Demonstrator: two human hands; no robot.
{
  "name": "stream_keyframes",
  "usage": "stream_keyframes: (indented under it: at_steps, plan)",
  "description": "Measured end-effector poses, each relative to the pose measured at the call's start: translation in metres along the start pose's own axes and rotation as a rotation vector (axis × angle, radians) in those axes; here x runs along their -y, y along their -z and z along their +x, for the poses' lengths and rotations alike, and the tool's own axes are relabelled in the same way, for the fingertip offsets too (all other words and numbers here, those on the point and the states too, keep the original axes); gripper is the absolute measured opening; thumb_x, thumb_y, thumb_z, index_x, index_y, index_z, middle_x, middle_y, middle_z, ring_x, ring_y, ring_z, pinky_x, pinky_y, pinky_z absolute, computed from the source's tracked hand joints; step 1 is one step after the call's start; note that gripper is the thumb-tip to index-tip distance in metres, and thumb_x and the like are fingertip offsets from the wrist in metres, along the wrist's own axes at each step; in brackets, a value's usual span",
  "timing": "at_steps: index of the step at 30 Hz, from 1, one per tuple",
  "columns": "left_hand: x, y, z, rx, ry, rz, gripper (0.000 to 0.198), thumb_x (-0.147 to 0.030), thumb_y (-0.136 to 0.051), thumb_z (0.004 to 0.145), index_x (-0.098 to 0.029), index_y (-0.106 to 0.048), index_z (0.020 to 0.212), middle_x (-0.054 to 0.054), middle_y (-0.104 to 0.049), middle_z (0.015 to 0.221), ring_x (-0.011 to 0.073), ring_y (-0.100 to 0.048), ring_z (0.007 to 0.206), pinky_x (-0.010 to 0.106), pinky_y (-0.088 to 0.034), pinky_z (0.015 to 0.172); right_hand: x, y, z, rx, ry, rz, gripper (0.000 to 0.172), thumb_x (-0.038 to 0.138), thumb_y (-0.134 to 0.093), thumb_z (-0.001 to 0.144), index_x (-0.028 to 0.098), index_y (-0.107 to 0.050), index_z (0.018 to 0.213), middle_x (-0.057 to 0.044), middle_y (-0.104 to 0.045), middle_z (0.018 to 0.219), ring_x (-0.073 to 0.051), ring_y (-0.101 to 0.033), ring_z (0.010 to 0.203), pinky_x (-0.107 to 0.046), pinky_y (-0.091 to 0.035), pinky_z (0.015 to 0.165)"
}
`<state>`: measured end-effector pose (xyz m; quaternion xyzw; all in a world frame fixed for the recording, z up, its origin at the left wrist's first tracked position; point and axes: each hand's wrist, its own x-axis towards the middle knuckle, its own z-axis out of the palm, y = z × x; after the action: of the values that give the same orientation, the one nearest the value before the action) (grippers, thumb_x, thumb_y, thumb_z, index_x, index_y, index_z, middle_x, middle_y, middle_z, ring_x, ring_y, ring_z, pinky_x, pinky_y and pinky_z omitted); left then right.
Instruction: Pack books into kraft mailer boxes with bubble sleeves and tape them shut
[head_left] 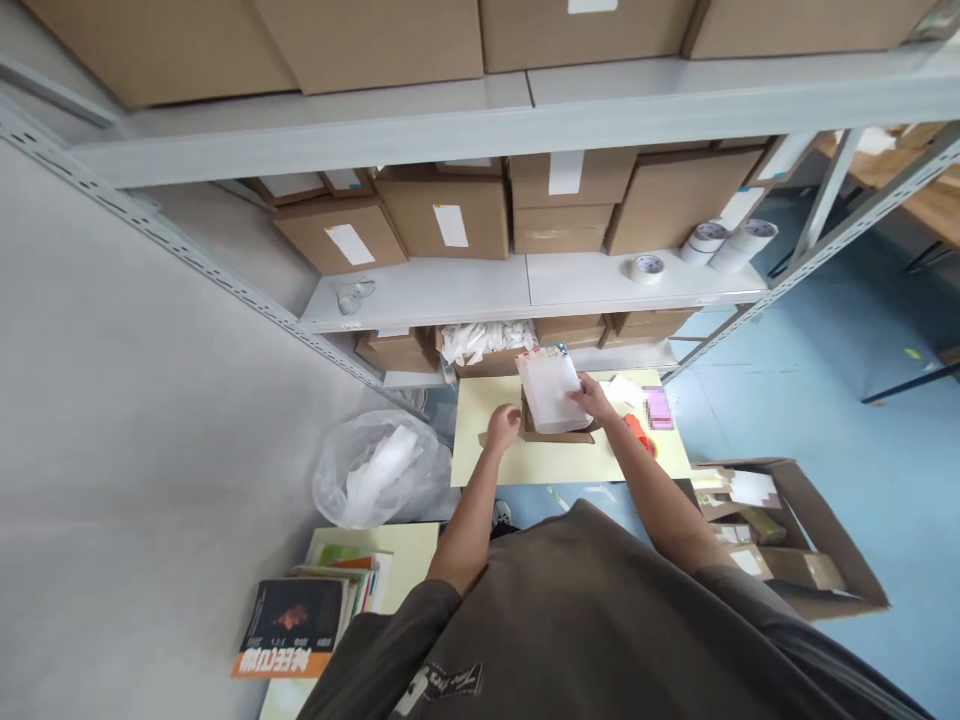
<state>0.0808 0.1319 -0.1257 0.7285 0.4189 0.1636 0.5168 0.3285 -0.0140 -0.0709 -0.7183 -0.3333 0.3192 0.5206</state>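
Observation:
In my right hand (592, 398) is a white-wrapped flat packet (551, 390), gripped at its right edge; a strip of coloured print shows along its top. The packet is tilted over an open cardboard box (559, 437) on the pale yellow table (480, 395), hiding most of the box's inside. My left hand (503, 428) is closed, its fingers curled beside the box's left side. What those fingers hold, if anything, is hidden. Right of the box lie an orange-red tape dispenser (639, 434) and a stack of pink-purple slips (659, 408).
Metal shelving (450, 285) with cardboard boxes rises behind the table, with tape rolls (646, 268) on its middle shelf. A clear plastic bag (379, 470) stands at left, above books (292, 620) on another table. A large open carton (795, 540) sits at right on the blue floor.

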Motion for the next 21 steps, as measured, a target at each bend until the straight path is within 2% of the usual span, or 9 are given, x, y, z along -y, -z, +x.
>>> stream_keyframes:
  at_steps: [2, 5, 9, 11, 14, 18, 21]
  plan:
    - [0.000, -0.015, -0.010, 0.065, 0.010, 0.157, 0.044, -0.023, -0.089, 0.074, -0.023, -0.079, 0.117, 0.016, -0.059, 0.159, 0.0386, -0.042, 0.158, 0.054, -0.034, 0.132, -0.003, 0.021, -0.003, 0.015, 0.018, -0.164, 0.050, 0.029, -0.066, 0.078, 0.021, -0.070, 0.128, -0.007, -0.079, 0.114, -0.029, -0.068, 0.103, -0.041, -0.056, 0.094]
    - [0.003, -0.033, -0.023, 0.068, 0.068, 0.290, 0.053, -0.027, -0.093, 0.071, -0.023, -0.078, 0.122, 0.015, -0.045, 0.171, 0.0415, -0.029, 0.164, 0.055, -0.033, 0.132, -0.007, 0.034, -0.004, 0.075, 0.042, -0.374, 0.053, 0.021, -0.061, 0.082, 0.020, -0.070, 0.135, -0.008, -0.080, 0.113, -0.030, -0.070, 0.103, -0.040, -0.056, 0.094]
    - [0.009, -0.047, -0.032, 0.053, 0.123, 0.360, 0.049, -0.031, -0.087, 0.080, -0.022, -0.075, 0.127, 0.019, -0.051, 0.165, 0.0416, -0.040, 0.158, 0.052, -0.038, 0.128, -0.008, 0.028, -0.001, 0.210, 0.070, -0.623, 0.059, 0.013, -0.060, 0.085, 0.021, -0.069, 0.144, -0.012, -0.080, 0.125, -0.031, -0.072, 0.110, -0.037, -0.055, 0.098]
    - [0.011, -0.051, -0.032, 0.064, 0.139, 0.329, 0.051, -0.030, -0.085, 0.082, -0.021, -0.072, 0.131, 0.020, -0.059, 0.156, 0.0398, -0.051, 0.149, 0.050, -0.041, 0.124, -0.007, 0.021, 0.003, 0.285, 0.072, -0.721, 0.064, 0.010, -0.059, 0.086, 0.021, -0.067, 0.149, -0.013, -0.078, 0.132, -0.030, -0.072, 0.114, -0.036, -0.054, 0.101]
    - [0.015, -0.054, -0.031, 0.071, 0.166, 0.228, 0.056, -0.027, -0.086, 0.080, -0.019, -0.068, 0.133, 0.019, -0.070, 0.139, 0.0367, -0.062, 0.137, 0.047, -0.045, 0.118, -0.006, 0.012, 0.008, 0.360, 0.048, -0.822, 0.070, 0.007, -0.058, 0.087, 0.025, -0.063, 0.155, -0.013, -0.079, 0.131, -0.029, -0.073, 0.114, -0.035, -0.054, 0.101]
    - [0.014, -0.050, -0.030, 0.029, 0.207, 0.143, 0.054, -0.028, -0.092, 0.074, -0.020, -0.069, 0.123, 0.015, -0.074, 0.128, 0.0342, -0.066, 0.130, 0.043, -0.047, 0.112, -0.003, 0.010, 0.016, 0.360, 0.044, -0.843, 0.068, 0.006, -0.058, 0.087, 0.025, -0.066, 0.152, -0.013, -0.078, 0.133, -0.028, -0.073, 0.115, -0.034, -0.055, 0.099]
    - [0.008, -0.045, -0.030, -0.105, 0.228, 0.234, 0.050, -0.032, -0.091, 0.074, -0.022, -0.068, 0.117, 0.015, -0.072, 0.131, 0.0351, -0.063, 0.135, 0.042, -0.047, 0.111, 0.000, 0.019, 0.024, 0.331, 0.040, -0.855, 0.062, 0.007, -0.059, 0.088, 0.022, -0.068, 0.148, -0.015, -0.079, 0.129, -0.031, -0.074, 0.113, -0.035, -0.056, 0.096]
